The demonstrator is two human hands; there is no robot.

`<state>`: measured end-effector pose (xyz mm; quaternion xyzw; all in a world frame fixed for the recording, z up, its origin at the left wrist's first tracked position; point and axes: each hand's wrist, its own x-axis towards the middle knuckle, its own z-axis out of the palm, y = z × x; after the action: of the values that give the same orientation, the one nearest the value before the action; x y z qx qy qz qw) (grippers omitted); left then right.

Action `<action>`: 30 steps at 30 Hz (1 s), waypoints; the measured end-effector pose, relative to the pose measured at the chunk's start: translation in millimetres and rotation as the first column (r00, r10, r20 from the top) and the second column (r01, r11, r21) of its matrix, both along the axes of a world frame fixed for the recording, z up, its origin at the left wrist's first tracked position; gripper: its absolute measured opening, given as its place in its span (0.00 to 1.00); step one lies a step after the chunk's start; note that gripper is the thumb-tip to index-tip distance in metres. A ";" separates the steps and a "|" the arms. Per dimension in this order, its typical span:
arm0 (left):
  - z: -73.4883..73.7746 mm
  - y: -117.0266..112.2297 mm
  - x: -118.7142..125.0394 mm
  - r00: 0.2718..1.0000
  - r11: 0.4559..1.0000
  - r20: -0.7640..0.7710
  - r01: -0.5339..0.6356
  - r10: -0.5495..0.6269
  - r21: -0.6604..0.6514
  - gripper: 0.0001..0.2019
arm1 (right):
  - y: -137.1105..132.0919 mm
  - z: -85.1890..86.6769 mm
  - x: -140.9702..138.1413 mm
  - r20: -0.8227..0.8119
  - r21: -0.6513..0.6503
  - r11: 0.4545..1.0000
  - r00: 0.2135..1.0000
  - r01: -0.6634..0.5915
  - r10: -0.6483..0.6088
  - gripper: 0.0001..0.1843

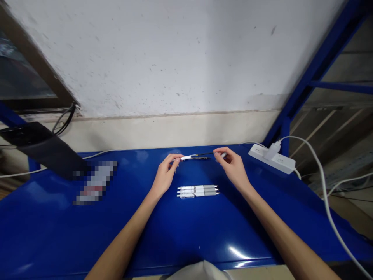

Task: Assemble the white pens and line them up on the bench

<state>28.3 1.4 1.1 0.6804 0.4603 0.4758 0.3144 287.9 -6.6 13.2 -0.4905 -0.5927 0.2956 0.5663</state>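
My left hand (164,175) is closed in a pinch on a white pen barrel (185,158). A thin dark pen refill (205,154) runs from the barrel's open end to my right hand (233,168), whose thumb and fingers pinch its far end. A small grey piece (223,154), perhaps the pen's grip section, also sits in the right hand, partly hidden by fingers. Just below the refill is another thin dark piece (201,158); I cannot tell whether it lies on the table. Nearer to me, several white-and-grey pens (198,191) lie side by side, their dark tips to the right.
The blue table (186,229) has a shiny surface and meets the wall behind. At the right stands a white power strip (271,158) with a plug and a white cable (323,182). To the left are a black upright object (49,149) and a blurred-out flat item (96,182).
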 end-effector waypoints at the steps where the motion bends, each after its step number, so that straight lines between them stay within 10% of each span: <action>1: 0.1 0.1 0.0 1.000 1.000 0.000 -0.001 0.001 0.001 0.14 | 0.0 0.1 0.1 -0.005 -0.001 1.000 1.000 0.001 -0.001 0.13; 30: -0.3 -4.8 7.1 0.980 0.982 0.069 0.186 -0.185 -0.007 0.12 | -10.7 2.0 -15.1 0.049 -0.065 0.995 0.996 -0.072 0.075 0.21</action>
<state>35.4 -3.4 0.8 0.7017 0.3871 0.4640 0.3775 272.9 -17.2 15.3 -0.4934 -0.6151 0.3222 0.5238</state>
